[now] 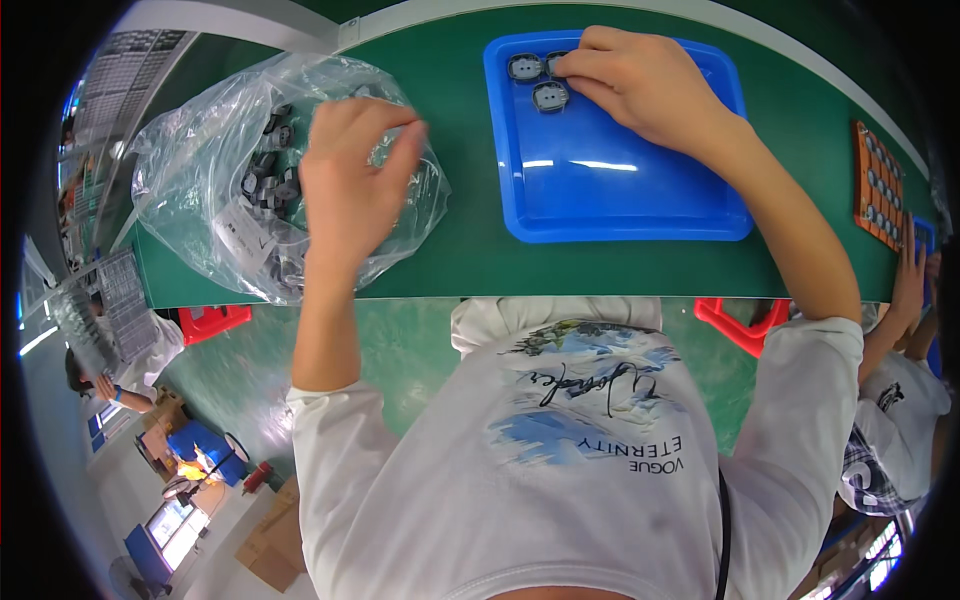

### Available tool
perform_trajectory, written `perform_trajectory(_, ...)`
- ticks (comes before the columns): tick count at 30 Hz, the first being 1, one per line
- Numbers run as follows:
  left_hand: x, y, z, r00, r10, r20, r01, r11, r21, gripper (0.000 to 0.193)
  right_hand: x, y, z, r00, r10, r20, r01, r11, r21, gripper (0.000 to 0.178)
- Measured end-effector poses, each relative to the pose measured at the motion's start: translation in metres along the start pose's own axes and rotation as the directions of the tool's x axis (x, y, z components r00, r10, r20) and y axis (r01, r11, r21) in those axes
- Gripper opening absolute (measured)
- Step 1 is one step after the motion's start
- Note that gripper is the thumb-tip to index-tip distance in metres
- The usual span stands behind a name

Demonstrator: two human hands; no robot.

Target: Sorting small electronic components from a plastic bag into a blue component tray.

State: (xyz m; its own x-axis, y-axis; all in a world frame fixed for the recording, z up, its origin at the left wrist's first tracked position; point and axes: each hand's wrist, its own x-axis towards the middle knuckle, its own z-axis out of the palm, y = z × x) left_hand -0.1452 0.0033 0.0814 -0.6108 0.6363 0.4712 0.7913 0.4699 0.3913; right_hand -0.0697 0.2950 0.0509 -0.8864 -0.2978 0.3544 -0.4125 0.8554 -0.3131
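My left hand (352,175) hovers over a clear plastic bag (210,160) full of small dark round parts, its fingers pinched together; whether a part sits between them is hidden. My right hand (640,85) rests in the far left corner of a blue tray (620,190) on the green table. Its fingertips touch a small round grey part (556,65). Two more such parts, one (525,68) to the left and one (550,97) just below, lie beside the fingers. A white label (243,232) shows inside the bag.
The green table (470,230) runs left to right, its near edge by my chest. At the right, another person's hand (912,270) is by an orange tray (880,185) of parts. Red stools (213,320) stand below the table edge. A person works at the far left.
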Motion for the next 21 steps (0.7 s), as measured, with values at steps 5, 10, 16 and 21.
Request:
perform_trajectory(5,0.024,0.034,0.05,0.974,0.225,-0.023,-0.226,0.971,-0.073,0.013,-0.001,-0.001,-0.005,1.0,0.0,0.0,0.0,0.997,0.075,0.019)
perform_trajectory(10,0.035,0.04,0.078,0.934,0.353,0.062,-0.351,0.936,-0.036,0.012,-0.002,-0.007,-0.026,0.96,0.269,0.073,-0.277,0.946,0.17,0.022)
perform_trajectory(16,0.028,0.033,0.07,0.943,0.322,0.088,-0.322,0.947,-0.009,0.008,-0.032,-0.014,-0.035,0.907,0.371,0.196,-0.409,0.888,0.211,0.025)
perform_trajectory(21,0.029,0.034,0.071,0.952,0.302,0.051,-0.302,0.953,-0.006,0.008,-0.039,-0.023,-0.028,0.936,0.311,0.168,-0.348,0.891,0.291,0.025)
